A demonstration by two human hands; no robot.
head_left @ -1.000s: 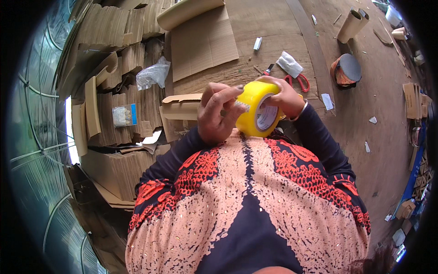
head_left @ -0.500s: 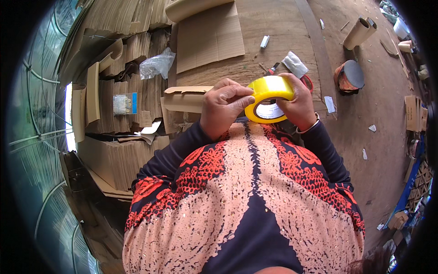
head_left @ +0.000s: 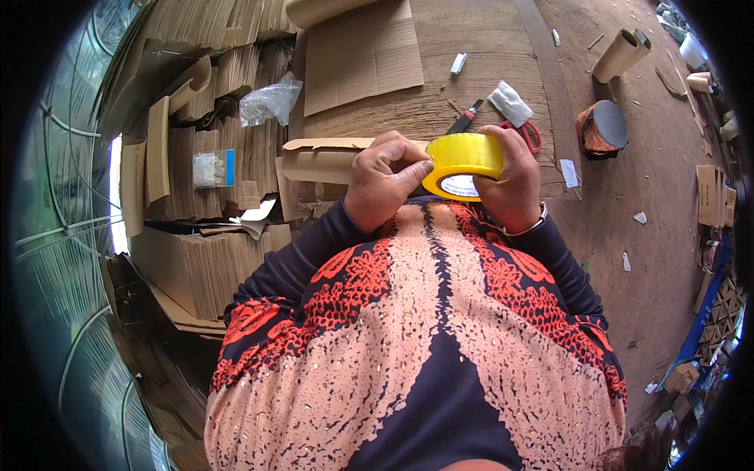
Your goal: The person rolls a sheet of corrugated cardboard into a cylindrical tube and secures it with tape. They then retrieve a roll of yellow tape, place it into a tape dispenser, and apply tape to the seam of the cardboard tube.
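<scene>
A wide roll of yellow packing tape (head_left: 465, 155) is held up in front of my chest, tilted so its round core shows. My right hand (head_left: 512, 174) grips its right side, thumb on the inner rim and fingers over the outside. At the tape's left edge, my left hand (head_left: 386, 179) has thumb and forefinger pinched together. Whether a tape end sits in that pinch is too small to make out. Just beyond the roll, a utility knife (head_left: 465, 117) with a dark blade and red-handled scissors (head_left: 532, 135) lie on the wooden table.
A cardboard sheet (head_left: 361, 67) lies on the wooden table (head_left: 479, 31). Stacks of flat cardboard (head_left: 224, 267) crowd the left, with a clear plastic bag (head_left: 271, 100) on them. A round dark-topped stool (head_left: 603, 128) and cardboard tubes (head_left: 616, 56) stand on the floor at right.
The tape roll has tipped, so its core looks narrower. The knife and scissors beyond it show more fully. Both hands keep nearly the same place.
</scene>
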